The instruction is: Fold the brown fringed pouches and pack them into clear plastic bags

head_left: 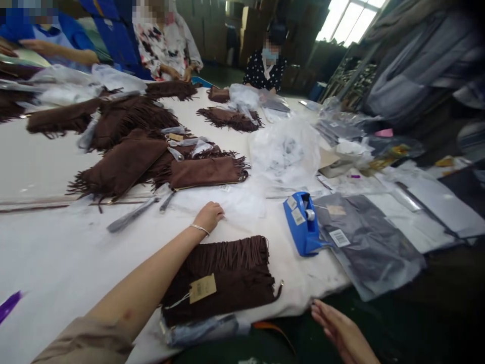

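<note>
The left hand (207, 217) touches a clear plastic sheet (238, 207) just above a fringed brown bag (220, 280); the open right hand (339, 328) hovers just off the table's near edge (314, 293).

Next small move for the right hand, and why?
Probably bring the right hand onto the fringed brown suede bag. The hand is empty and near that bag, which bears a kraft tag, while the left hand rests on the clear plastic sheet just beyond it.

Long white table (56, 263), topped with brown fringe bags (204, 174) in messy rows, a blue tape dispenser (301, 222), flat gray plastic packs (364, 242), and a big heap of clear plastic bags (286, 154).
</note>
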Action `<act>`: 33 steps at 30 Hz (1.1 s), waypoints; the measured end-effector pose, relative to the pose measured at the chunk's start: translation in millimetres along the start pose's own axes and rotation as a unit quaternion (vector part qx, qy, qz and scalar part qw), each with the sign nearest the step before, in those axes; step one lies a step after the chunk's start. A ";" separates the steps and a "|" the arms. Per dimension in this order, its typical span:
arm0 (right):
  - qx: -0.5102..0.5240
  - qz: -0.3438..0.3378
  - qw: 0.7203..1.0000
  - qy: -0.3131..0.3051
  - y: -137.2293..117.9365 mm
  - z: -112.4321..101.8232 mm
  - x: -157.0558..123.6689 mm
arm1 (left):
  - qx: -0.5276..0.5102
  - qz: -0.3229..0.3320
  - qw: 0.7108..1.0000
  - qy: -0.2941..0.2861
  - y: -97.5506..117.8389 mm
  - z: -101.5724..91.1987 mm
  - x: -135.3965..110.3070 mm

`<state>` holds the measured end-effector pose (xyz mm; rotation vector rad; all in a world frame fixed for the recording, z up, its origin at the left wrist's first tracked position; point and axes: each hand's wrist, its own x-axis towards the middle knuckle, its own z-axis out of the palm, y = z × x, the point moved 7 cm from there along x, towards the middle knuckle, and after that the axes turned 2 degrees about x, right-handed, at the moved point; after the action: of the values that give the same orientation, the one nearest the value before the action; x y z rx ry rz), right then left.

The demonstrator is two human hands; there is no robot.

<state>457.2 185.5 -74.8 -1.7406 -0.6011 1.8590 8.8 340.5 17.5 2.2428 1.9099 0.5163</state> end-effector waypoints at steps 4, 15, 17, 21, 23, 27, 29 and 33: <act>0.094 0.014 0.994 -0.052 42.3 -48.5 -6.7 | 0.005 -0.011 1.000 -0.014 0.0 0.7 1.8; -0.107 -0.100 0.971 0.187 24.8 -123.0 14.5 | 0.010 -0.040 0.999 -0.026 -3.1 -2.0 3.5; -0.060 -0.092 0.982 0.155 30.5 -123.5 17.3 | 0.011 -0.043 0.999 -0.023 -3.5 -1.7 3.9; -0.004 -0.064 0.993 0.099 42.4 -116.8 20.0 | 0.006 -0.041 0.999 -0.022 -5.0 -0.4 3.1; -0.006 -0.054 0.994 0.099 44.2 -114.4 18.7 | 0.001 -0.039 0.999 -0.022 -6.2 0.1 2.7; -0.022 -0.068 0.983 0.167 38.3 -120.5 14.9 | -0.016 -0.041 0.999 -0.020 -8.0 1.3 4.1; -0.042 -0.072 0.984 0.155 35.6 -119.3 15.9 | -0.026 -0.044 0.999 -0.019 -7.9 1.3 4.5; -0.140 -0.074 0.984 0.085 25.6 -101.0 19.7 | -0.037 -0.053 0.998 -0.021 -4.2 -3.1 -0.1</act>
<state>555.3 175.6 -114.0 -1.9495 -0.9329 1.5636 3.8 340.8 19.0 2.0766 1.9436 0.5117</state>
